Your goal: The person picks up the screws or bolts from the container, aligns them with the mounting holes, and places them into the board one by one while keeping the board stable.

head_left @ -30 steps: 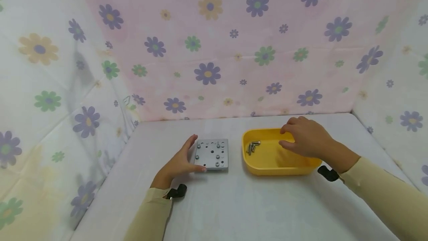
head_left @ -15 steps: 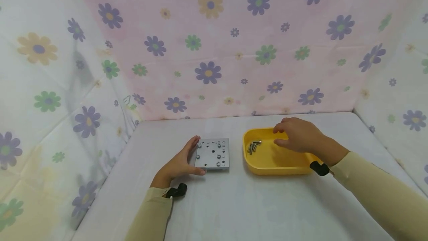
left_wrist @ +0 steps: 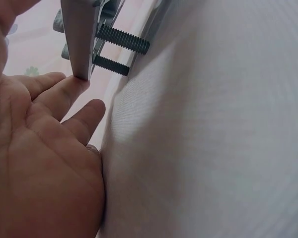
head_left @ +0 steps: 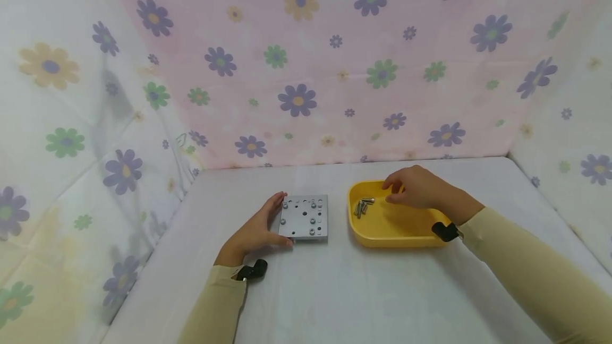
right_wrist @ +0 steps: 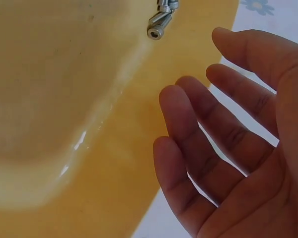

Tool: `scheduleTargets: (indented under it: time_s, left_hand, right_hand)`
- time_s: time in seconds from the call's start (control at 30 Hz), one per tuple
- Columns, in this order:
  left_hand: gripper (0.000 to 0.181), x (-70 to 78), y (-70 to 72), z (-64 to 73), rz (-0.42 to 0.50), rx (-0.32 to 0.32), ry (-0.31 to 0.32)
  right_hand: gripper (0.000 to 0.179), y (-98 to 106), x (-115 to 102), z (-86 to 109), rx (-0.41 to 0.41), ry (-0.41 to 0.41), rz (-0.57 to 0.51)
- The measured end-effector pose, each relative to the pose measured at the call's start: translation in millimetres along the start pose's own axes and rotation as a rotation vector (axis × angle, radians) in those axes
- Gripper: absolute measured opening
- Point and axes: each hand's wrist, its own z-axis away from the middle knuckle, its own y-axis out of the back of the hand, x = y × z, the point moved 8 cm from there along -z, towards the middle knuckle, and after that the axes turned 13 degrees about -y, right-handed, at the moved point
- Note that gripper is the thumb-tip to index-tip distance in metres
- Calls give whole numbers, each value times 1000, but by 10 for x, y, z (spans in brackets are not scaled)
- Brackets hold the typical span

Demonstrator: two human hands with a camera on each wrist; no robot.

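A square silver metal plate (head_left: 303,219) with several holes and socket head screws in it sits left of the yellow tray. My left hand (head_left: 258,230) holds it by its left side, thumb at the near edge and fingers at the far left corner. In the left wrist view, two threaded screw shanks (left_wrist: 121,39) stick out beneath the plate, and fingertips touch its edge. My right hand (head_left: 415,187) hovers above the tray with loosely bent fingers and nothing between them. Several loose socket head screws (head_left: 362,208) lie in the tray's left part, beyond the right fingertips.
The yellow tray (head_left: 401,242) stands on a white-covered table (head_left: 354,291). A pink flowered cloth (head_left: 334,84) hangs behind, with white flowered cloth (head_left: 71,174) along the left and right sides. A black wrist device (head_left: 444,231) sits by the right cuff.
My right hand has moved left over the tray toward the screws, its thumb and fingers drawing nearer each other. My left fingers have closed in slightly on the plate.
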Motion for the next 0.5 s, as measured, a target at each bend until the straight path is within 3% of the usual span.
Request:
scheduleTargets:
  time_s: [0.5]
  left_hand:
    - [142,-38,16,-20,22,-14,-13]
  right_hand:
    - [35,-107,84,-175,-106,-73,-104]
